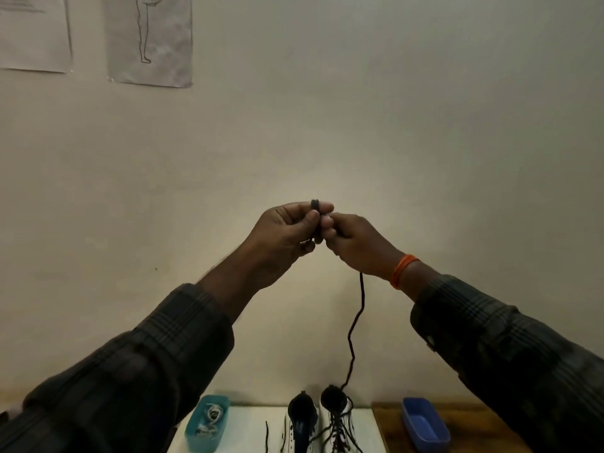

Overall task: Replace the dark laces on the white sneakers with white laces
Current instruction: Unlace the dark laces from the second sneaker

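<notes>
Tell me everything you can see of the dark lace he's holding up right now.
The dark lace is a thin, round, dark cord that looks woven. Its top end is bunched between the left hand and right hand, both pinching it in front of the wall. From the right hand it hangs in a loose, kinked line down to the right sneaker, whose eyelets are laced dark.

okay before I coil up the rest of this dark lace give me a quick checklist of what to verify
1. Left hand grips the coiled end of the dark lace: ok.
2. Right hand holds the lace: ok.
3. Lace fully free of the right sneaker: cannot tell.
4. Blue tray ready to receive it: ok.
5. White laces waiting in the teal tray: ok.
</notes>
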